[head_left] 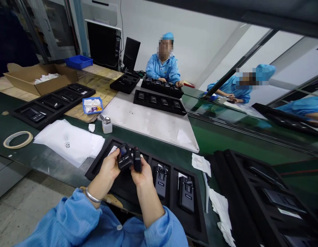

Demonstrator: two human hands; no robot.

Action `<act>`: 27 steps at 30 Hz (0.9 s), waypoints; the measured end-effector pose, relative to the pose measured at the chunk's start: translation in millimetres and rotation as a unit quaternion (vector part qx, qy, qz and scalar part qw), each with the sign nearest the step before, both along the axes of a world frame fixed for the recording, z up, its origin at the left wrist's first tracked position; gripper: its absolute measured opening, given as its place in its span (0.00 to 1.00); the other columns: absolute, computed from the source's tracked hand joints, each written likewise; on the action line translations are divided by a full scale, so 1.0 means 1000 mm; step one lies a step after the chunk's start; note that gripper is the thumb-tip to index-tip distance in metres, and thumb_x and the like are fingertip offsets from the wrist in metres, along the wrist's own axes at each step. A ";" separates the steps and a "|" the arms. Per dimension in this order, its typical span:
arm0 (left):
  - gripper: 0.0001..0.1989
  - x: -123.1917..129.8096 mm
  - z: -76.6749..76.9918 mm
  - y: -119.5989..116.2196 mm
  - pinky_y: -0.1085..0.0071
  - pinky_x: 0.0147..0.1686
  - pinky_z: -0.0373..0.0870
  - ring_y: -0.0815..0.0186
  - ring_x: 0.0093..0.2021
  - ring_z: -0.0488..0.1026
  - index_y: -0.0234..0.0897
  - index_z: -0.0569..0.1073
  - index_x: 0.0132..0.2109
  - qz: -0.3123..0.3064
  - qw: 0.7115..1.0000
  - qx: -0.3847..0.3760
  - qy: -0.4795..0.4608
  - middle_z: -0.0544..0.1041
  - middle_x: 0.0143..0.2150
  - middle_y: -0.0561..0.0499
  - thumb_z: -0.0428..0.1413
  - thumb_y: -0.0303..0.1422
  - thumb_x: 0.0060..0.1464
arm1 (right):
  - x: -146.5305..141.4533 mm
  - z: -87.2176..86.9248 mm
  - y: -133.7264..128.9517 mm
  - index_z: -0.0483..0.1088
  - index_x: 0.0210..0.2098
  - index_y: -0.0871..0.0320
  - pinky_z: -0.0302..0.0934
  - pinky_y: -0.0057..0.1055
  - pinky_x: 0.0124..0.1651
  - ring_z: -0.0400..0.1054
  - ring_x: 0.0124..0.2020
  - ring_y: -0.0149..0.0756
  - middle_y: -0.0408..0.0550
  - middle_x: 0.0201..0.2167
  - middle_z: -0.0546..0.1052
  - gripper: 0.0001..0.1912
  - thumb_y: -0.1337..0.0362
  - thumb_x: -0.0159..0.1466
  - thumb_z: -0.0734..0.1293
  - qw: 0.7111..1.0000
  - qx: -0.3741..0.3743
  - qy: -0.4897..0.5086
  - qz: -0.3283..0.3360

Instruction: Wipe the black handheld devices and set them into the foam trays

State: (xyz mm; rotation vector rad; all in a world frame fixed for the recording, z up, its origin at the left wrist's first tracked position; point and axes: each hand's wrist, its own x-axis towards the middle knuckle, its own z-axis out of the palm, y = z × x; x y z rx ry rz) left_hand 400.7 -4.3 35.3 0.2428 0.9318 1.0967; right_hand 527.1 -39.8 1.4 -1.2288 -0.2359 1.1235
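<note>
My left hand (109,168) is closed round a black device (125,158) with a small dark screen, held above a black foam tray (171,202). Beside it my right hand (143,172) grips a narrow black piece (137,160), seen edge-on; whether the two pieces touch is unclear. Two black devices with white lettering, one (161,181) nearer my right hand and another (186,195) farther right, lie in the tray's slots. My hands and the held pieces partly cover the tray's left part.
White sheets (71,140), a tape roll (18,140), a metal-topped bottle (106,125) and a blue tray of small items (93,105) are at left. More foam trays (233,192) stand at right. A person in blue (162,68) sits across; others show beyond the glass.
</note>
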 end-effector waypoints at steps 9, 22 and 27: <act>0.16 -0.038 0.041 0.058 0.63 0.48 0.70 0.58 0.42 0.74 0.37 0.75 0.48 -0.096 0.808 0.294 0.501 0.73 0.40 0.48 0.61 0.24 0.51 | 0.049 0.058 -0.001 0.65 0.55 0.59 0.64 0.45 0.51 0.72 0.45 0.46 0.57 0.49 0.70 0.22 0.64 0.61 0.66 0.888 -0.122 -0.441 0.046; 0.20 0.004 0.014 0.046 0.55 0.51 0.68 0.47 0.54 0.65 0.33 0.71 0.57 -0.186 0.429 0.432 0.771 0.69 0.51 0.37 0.55 0.35 0.61 | -0.007 0.067 0.030 0.70 0.46 0.64 0.59 0.47 0.49 0.69 0.45 0.50 0.57 0.45 0.72 0.14 0.62 0.64 0.66 0.627 -0.157 -0.747 0.157; 0.24 0.001 0.004 0.052 0.50 0.53 0.66 0.42 0.57 0.64 0.29 0.68 0.61 -0.161 0.389 0.446 0.790 0.66 0.60 0.31 0.54 0.36 0.62 | 0.003 0.068 0.024 0.72 0.46 0.60 0.59 0.46 0.49 0.70 0.42 0.46 0.51 0.42 0.73 0.15 0.57 0.67 0.63 0.620 -0.129 -0.761 0.141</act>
